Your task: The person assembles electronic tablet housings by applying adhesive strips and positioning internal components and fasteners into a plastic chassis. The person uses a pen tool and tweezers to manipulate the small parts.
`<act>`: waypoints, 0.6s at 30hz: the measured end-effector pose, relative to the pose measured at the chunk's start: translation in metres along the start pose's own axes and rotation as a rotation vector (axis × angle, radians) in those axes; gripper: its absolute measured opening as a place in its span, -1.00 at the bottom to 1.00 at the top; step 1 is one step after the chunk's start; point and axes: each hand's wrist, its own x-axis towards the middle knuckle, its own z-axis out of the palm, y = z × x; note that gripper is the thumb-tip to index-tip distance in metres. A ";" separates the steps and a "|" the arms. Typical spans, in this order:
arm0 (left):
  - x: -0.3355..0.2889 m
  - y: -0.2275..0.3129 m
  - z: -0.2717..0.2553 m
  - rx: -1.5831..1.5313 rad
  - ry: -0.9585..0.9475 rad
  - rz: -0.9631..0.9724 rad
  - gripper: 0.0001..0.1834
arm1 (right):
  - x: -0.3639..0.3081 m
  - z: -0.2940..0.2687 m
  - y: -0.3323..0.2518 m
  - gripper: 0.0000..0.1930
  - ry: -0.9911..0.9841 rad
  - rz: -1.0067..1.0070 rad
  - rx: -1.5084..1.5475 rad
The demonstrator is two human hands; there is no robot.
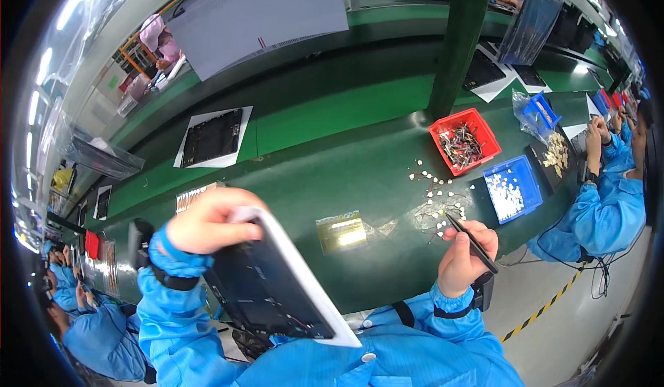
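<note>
My left hand [214, 226] grips the top edge of a black electronics panel [266, 287] with a white backing sheet. The panel is tilted up over the table's near edge, close to my body. In my right hand [462, 261] is a pair of black tweezers [476, 247], pinched between thumb and fingers. Their tip points at small white pieces [443, 206] with thin leads, scattered on the green table [311, 172]. Between my hands lies a yellowish transparent film sheet [341, 232]. Behind my left hand, a strip with rows of small parts [190, 198] is partly hidden.
To the right stand a red bin [490, 139] of small wired parts and a blue bin [533, 188] of white pieces. Another panel [213, 138] lies on a green conveyor belt [290, 127] beyond the table. A green post [460, 48] rises ahead. Co-workers sit on both sides.
</note>
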 end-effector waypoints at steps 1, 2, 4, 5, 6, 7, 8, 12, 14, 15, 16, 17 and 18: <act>0.011 -0.010 0.013 0.028 -0.042 0.001 -0.75 | -0.001 0.000 0.001 -0.79 -0.004 0.012 -0.004; 0.025 -0.026 0.026 0.055 -0.082 0.002 -0.76 | -0.003 0.000 0.002 -0.79 -0.009 0.026 -0.008; 0.054 -0.062 0.051 0.051 -0.179 -0.043 -0.76 | -0.008 0.003 0.002 -0.78 -0.026 0.049 -0.011; 0.069 -0.083 0.065 0.069 -0.180 -0.041 -0.76 | -0.012 0.004 0.004 -0.78 -0.036 0.069 -0.014; 0.083 -0.100 0.078 0.087 -0.184 -0.040 -0.75 | -0.014 0.005 0.004 -0.78 -0.040 0.073 -0.020; 0.095 -0.114 0.091 0.130 -0.141 -0.020 -0.75 | -0.017 0.004 0.006 -0.78 -0.053 0.111 -0.013; 0.105 -0.123 0.102 0.173 -0.098 -0.003 -0.75 | -0.020 0.004 0.008 -0.78 -0.066 0.152 -0.005; 0.103 -0.134 0.123 0.539 0.369 0.304 -0.66 | -0.032 0.003 0.015 -0.78 -0.124 0.259 -0.062; 0.083 -0.123 0.113 0.570 0.467 0.285 -0.71 | -0.036 0.009 0.016 -0.78 -0.149 0.294 -0.099; 0.069 -0.123 0.108 0.606 0.435 0.218 -0.74 | -0.038 0.013 0.017 -0.78 -0.182 0.339 -0.111; 0.055 -0.128 0.106 0.640 0.400 0.150 -0.77 | -0.041 0.017 0.019 -0.77 -0.213 0.385 -0.122; 0.043 -0.134 0.105 0.627 0.399 0.140 -0.77 | -0.043 0.026 0.020 -0.81 -0.201 0.430 -0.120; 0.030 -0.140 0.105 0.626 0.396 0.127 -0.79 | -0.046 0.031 0.023 -0.81 -0.209 0.442 -0.128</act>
